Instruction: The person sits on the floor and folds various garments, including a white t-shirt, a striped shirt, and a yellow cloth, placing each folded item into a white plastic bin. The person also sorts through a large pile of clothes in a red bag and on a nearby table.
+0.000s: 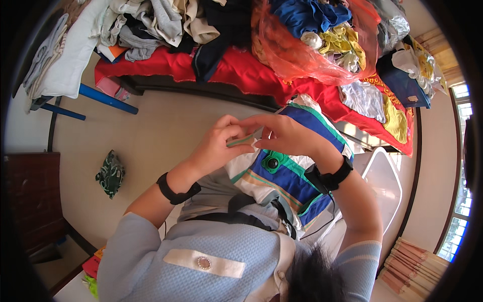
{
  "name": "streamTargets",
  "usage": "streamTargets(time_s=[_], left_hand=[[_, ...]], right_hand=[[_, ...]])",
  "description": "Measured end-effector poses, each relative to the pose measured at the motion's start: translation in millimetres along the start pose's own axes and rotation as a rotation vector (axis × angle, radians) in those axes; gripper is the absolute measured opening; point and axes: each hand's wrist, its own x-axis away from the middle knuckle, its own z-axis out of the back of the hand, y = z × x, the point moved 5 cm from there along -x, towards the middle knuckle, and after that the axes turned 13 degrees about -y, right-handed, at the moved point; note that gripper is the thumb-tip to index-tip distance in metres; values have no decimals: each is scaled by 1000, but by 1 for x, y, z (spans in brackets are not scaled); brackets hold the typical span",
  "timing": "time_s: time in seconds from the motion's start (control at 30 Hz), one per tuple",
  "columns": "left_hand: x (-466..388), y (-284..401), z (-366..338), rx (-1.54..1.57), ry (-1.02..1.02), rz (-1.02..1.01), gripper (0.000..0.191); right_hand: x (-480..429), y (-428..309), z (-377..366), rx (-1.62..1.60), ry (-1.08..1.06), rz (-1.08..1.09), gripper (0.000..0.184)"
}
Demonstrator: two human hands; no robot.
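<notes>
A striped cloth garment (pixel 294 177) in blue, white, green and tan lies over my lap and reaches up toward the red-covered bench. My left hand (pixel 226 139) pinches an edge of this fabric between thumb and fingers. Close beside it, my right hand (pixel 286 136) grips the same edge, its fingertips almost meeting those of the left. A round green thing with a black centre (pixel 273 162) rests on the stripes below the right hand. Black bands circle both wrists.
A bench with a red cloth (pixel 226 71) holds piled clothes (pixel 162 22) and a red plastic bag (pixel 309 64) of garments. Blue legs (pixel 109 99) stand at left. A green patterned packet (pixel 111 174) lies on the floor; a white plastic tub (pixel 383 185) stands right.
</notes>
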Motion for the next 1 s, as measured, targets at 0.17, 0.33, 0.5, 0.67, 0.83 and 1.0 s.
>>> streamTargets(time_s=[0.17, 0.33, 0.5, 0.67, 0.83, 1.0], left_hand=[[20, -35, 11, 254, -140, 320, 28], [52, -70, 6, 857, 0, 714, 29], [67, -72, -20, 1256, -59, 1002, 32], [42, -47, -29, 1215, 120, 673, 36], [25, -5, -28, 756, 175, 413, 21], [12, 39, -61, -24, -425, -81, 30]], right_hand=[[-12, 13, 1, 222, 33, -59, 40], [-1, 8, -25, 458, 253, -199, 34], [31, -20, -91, 868, 44, -331, 50], [33, -23, -140, 691, 116, -272, 69], [39, -26, -155, 740, 204, -320, 62], [71, -46, -150, 505, 26, -111, 41]])
